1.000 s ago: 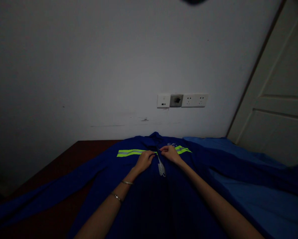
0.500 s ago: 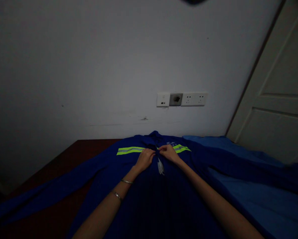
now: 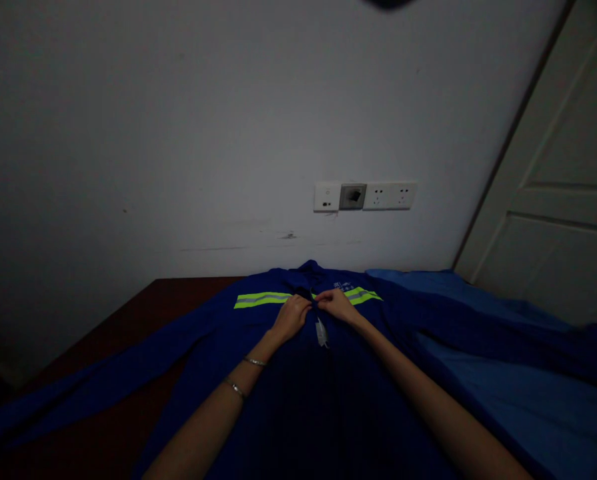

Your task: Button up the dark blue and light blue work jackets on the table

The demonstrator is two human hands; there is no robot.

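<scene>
A blue work jacket (image 3: pixel 218 333) with yellow-green and grey reflective bands lies spread out, its sleeves stretched to both sides. At the chest, my left hand (image 3: pixel 292 316) pinches the front edge on the left of the opening. My right hand (image 3: pixel 337 305) pinches the edge opposite, thumb and finger pressed together close to the left fingertips. Whether a button or other small fastener sits between them cannot be made out. Just below the hands, a whitish tag (image 3: pixel 321 333) hangs at the front opening. Two bracelets circle my left wrist and forearm.
Under the jacket's left side is a dark red-brown wooden surface (image 3: pixel 128 320). Light blue cloth (image 3: pixel 483 380) lies beneath the right sleeve. Behind stands a pale wall (image 3: pixel 218 133) with a row of sockets (image 3: pixel 386 196); a panelled door (image 3: pixel 558 193) is at the right.
Both hands stay at the same spot on the jacket front, their fingers barely shifted. The view has tilted very slightly.
</scene>
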